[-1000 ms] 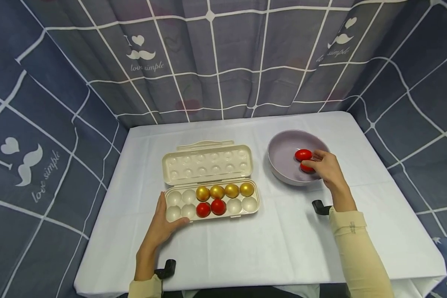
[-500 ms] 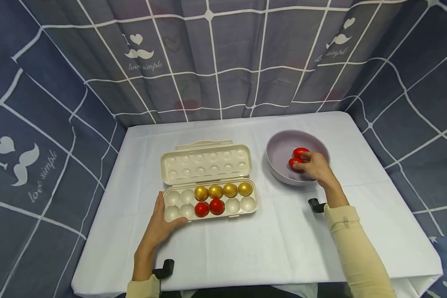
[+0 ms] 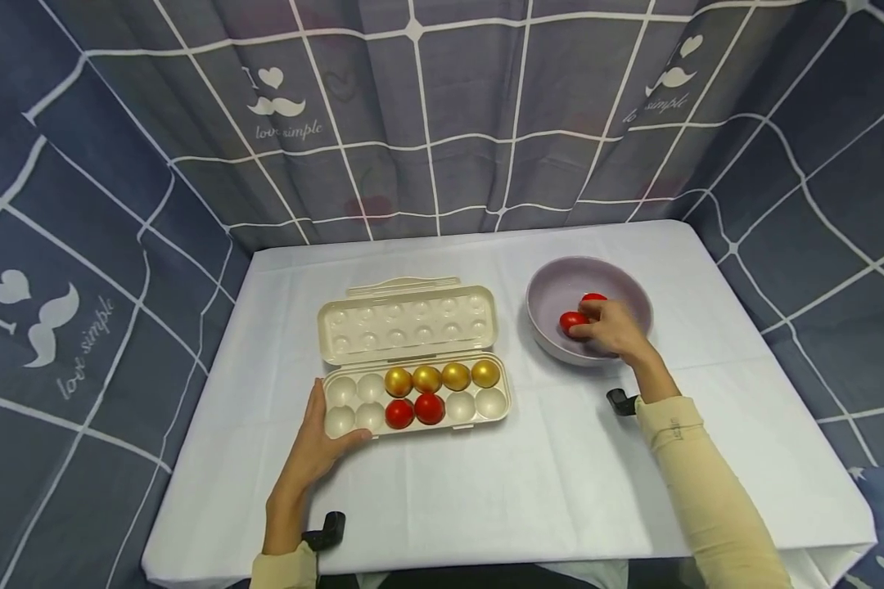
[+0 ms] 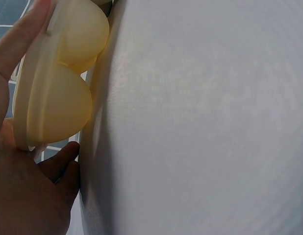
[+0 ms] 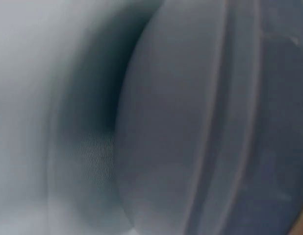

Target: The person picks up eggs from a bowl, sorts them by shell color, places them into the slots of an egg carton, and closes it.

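An egg carton point(image 3: 420, 425) lies with its lid point(image 3: 408, 325) folded back. Several gold eggs point(image 3: 427, 379) fill part of its far row, and two red eggs point(image 3: 399, 414) sit in the near row. My left hand point(image 3: 317, 446) grips the carton's left end, thumb along the near rim; the left wrist view shows the thumb over the rim point(image 4: 24, 103). Inside a mauve bowl point(image 3: 552, 290), my right hand point(image 3: 615, 329) pinches a red egg point(image 3: 573, 322). Another red egg point(image 3: 593, 297) lies just behind, partly hidden by the fingers. The right wrist view shows mainly the bowl's outer wall point(image 5: 166, 122).
A white cloth point(image 3: 471, 507) covers the table. Grey-blue checked curtains point(image 3: 464, 106) stand close behind it and on both sides. The bowl is to the right of the carton, with a strip of cloth between them.
My right hand has moved left inside the bowl, and the pinched red egg has moved left with it. The left hand stays on the carton.
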### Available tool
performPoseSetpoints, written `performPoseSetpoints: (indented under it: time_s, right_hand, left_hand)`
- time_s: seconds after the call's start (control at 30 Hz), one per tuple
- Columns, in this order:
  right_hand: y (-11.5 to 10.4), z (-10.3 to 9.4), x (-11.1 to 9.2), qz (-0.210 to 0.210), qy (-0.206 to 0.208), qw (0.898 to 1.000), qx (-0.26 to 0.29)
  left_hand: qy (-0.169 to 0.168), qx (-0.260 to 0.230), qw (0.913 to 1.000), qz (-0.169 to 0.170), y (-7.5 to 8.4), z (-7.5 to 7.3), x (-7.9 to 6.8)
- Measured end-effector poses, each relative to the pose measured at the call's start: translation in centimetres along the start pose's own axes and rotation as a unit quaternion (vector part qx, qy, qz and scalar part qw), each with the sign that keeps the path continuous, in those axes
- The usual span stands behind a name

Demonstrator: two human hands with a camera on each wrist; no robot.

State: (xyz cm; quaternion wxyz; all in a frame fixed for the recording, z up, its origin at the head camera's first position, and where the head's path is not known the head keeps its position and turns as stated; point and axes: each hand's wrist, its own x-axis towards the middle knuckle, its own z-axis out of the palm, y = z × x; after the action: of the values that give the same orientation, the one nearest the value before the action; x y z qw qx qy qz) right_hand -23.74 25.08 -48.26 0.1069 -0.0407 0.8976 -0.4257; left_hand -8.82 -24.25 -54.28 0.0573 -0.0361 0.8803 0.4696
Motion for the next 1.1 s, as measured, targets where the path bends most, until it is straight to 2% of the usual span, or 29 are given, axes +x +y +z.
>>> performPoseSetpoints:
  time_s: [0.2,0.33,0.67,0.93,1.1]
  right_hand:
    - [0.2,1.1,1.0,-0.04,-0.018,0.999,-0.018]
    - [0.2,1.6,1.4,-0.05,-0.026,0.998,-0.01]
    - [0.1,2.0,1.5,-0.077,-0.055,0.994,-0.061]
    - [0.3,2.2,1.4,-0.092,-0.035,0.992,-0.084]
    - [0.3,2.1,1.1,-0.106,-0.011,0.992,-0.07]
  left_hand:
    - [0.003,-0.008,0.9999,0.009,0.0,0.1,0.2]
    - [0.004,-0.009,0.9998,0.016,0.0,0.2,0.2]
    - [0.003,-0.004,0.9999,0.011,0.2,-0.1,0.0]
    - [0.011,-0.016,0.9995,0.027,0.0,0.1,0.0]
    - [0.005,-0.012,0.9998,0.012,0.1,0.1,0.0]
